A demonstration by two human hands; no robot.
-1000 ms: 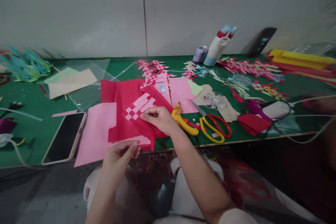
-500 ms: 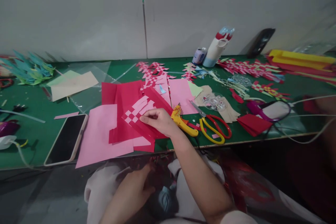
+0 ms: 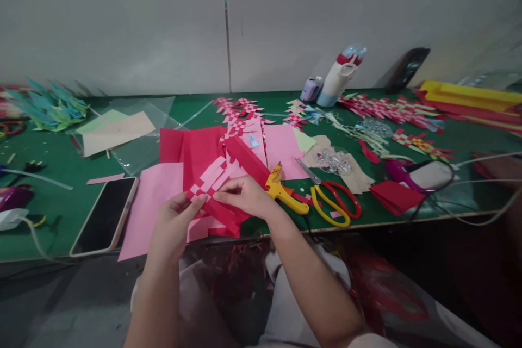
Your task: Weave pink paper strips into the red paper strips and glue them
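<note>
Between my hands is a woven paper piece (image 3: 212, 176), pink strips laced through red ones in a checkered pattern. My left hand (image 3: 176, 220) pinches its lower left edge, thumb on top. On its right side, my right hand (image 3: 240, 196) grips the same piece between thumb and fingers. Under it lie red paper (image 3: 202, 144) and a pink sheet (image 3: 155, 201). Close to my right wrist rests a yellow glue gun (image 3: 285, 193), with red-and-yellow scissors (image 3: 334, 201) beside it.
A phone (image 3: 104, 217) lies near the front edge at left. Finished-looking woven strips (image 3: 240, 114) lie at the back. A tilted bottle (image 3: 336, 81) and a can (image 3: 311, 89) stand by the wall. White cables (image 3: 481, 180) cross the right side.
My left hand has risen from below the table edge and taken hold of the woven paper's left side. My right hand stays on it; the piece is tilted up slightly.
</note>
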